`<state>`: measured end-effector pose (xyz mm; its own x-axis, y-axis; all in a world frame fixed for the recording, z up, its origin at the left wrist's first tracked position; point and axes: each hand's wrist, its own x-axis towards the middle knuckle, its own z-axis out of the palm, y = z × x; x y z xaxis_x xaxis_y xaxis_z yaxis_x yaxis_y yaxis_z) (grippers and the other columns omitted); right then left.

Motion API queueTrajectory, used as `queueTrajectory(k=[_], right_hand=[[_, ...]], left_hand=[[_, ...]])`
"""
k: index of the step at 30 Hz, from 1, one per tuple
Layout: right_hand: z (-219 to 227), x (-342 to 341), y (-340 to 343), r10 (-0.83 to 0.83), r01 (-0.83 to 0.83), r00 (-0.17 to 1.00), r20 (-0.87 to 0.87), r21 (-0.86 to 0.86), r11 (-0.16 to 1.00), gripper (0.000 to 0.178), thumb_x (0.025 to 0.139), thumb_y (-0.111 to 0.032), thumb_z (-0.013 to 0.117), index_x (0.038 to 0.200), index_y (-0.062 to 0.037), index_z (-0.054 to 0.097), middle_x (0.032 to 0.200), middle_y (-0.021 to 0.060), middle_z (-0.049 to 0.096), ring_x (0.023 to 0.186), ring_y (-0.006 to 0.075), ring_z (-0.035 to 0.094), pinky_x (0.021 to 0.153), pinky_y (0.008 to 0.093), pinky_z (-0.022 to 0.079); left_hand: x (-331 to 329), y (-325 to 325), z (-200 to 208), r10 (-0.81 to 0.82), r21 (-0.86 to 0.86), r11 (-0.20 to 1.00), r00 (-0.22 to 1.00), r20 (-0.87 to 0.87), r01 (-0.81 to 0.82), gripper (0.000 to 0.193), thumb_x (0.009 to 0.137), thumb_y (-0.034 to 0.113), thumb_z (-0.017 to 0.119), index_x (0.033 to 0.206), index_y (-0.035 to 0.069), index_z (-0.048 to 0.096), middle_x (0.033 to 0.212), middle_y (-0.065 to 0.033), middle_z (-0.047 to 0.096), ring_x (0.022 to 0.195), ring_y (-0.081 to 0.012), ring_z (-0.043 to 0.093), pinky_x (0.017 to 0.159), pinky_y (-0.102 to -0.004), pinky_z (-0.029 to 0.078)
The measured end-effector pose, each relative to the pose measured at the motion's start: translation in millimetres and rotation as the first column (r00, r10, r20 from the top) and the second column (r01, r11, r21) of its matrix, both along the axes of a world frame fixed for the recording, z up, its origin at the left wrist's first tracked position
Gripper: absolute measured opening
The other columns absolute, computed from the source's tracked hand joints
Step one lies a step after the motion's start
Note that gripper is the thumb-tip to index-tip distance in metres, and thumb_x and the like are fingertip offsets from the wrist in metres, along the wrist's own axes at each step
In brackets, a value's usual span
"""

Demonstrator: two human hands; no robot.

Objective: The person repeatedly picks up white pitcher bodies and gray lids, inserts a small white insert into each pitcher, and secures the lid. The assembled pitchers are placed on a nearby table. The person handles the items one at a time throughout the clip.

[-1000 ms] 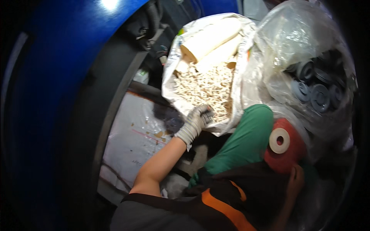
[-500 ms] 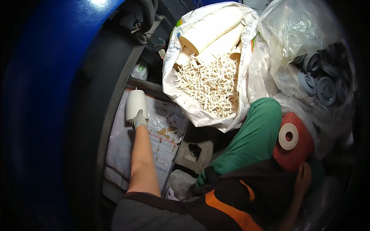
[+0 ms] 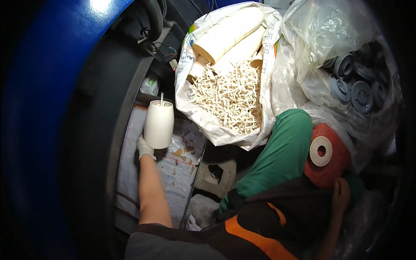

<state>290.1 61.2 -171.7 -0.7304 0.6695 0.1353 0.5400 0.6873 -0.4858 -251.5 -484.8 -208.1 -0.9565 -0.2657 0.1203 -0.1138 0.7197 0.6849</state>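
Observation:
My left hand (image 3: pixel 145 148), in a pale glove, is closed on the lower left side of a white tapered plastic cup (image 3: pixel 159 125). The cup is held roughly upright, and a thin white stem (image 3: pixel 162 99) sticks up from its top. Part of my grip is hidden behind the cup. My bare right hand (image 3: pixel 341 194) lies at the lower right against my leg, its fingers loosely curled with nothing visible in them. Nearest to it is a red rounded bundle (image 3: pixel 330 171) carrying a cream ring (image 3: pixel 321 151).
A white woven sack (image 3: pixel 221 138) holds cream tapered tubes (image 3: pixel 232 32) and many small cream plastic stems (image 3: pixel 229 95). Right of it, a clear plastic bag (image 3: pixel 299 80) contains grey round lids (image 3: pixel 362 99). Plastic sheeting (image 3: pixel 175 190) with brown scraps lies below my left arm; concrete blocks (image 3: pixel 216 173) stand beside it.
My left hand has lifted the cup nearer and slightly right, and its hold has shifted round to the cup's left side. The stem now shows more fully. My right hand stays put.

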Motion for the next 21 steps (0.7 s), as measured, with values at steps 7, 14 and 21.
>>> queueTrajectory(k=[7,14,21], right_hand=[[63.5,-64.9,-54.3,-0.046,-0.081,0.928,-0.369,-0.324,0.943,0.024,0.09,-0.007,0.056,0.114,-0.0036,0.058,0.108,0.0117,0.061,0.1,0.0229,0.059,0.088,0.0343,0.045],[114.6,-116.9,-102.2,0.017,-0.371,0.727,-0.687,-0.372,0.851,0.075,0.069,-0.027,0.082,0.129,-0.0068,0.041,0.145,0.0249,0.026,0.131,0.0395,0.035,0.106,0.0477,0.031],[127.6,-45.4,-30.0,-0.03,-0.169,0.771,-0.636,-0.249,0.953,0.038,0.065,-0.02,0.082,0.086,-0.0058,0.053,0.135,0.0226,0.044,0.125,0.0342,0.044,0.099,0.0424,0.04]], left_hand=[[52.2,132.4,66.0,-0.318,0.668,0.67,0.938,-0.137,0.324,0.034,0.092,0.024,0.05,0.12,0.005,0.051,0.105,-0.0139,0.06,0.095,-0.0235,0.056,0.086,-0.0389,0.046],[155.6,307.7,72.8,-0.763,0.345,0.469,0.57,-0.306,0.813,0.035,0.091,0.021,0.051,0.123,0.006,0.049,0.107,-0.0139,0.06,0.097,-0.0226,0.055,0.087,-0.0373,0.045],[224.6,341.0,115.3,-0.958,0.431,0.177,0.256,-0.132,0.885,0.044,0.088,0.012,0.057,0.129,0.004,0.043,0.123,-0.0113,0.051,0.11,-0.0185,0.047,0.096,-0.0325,0.038]])
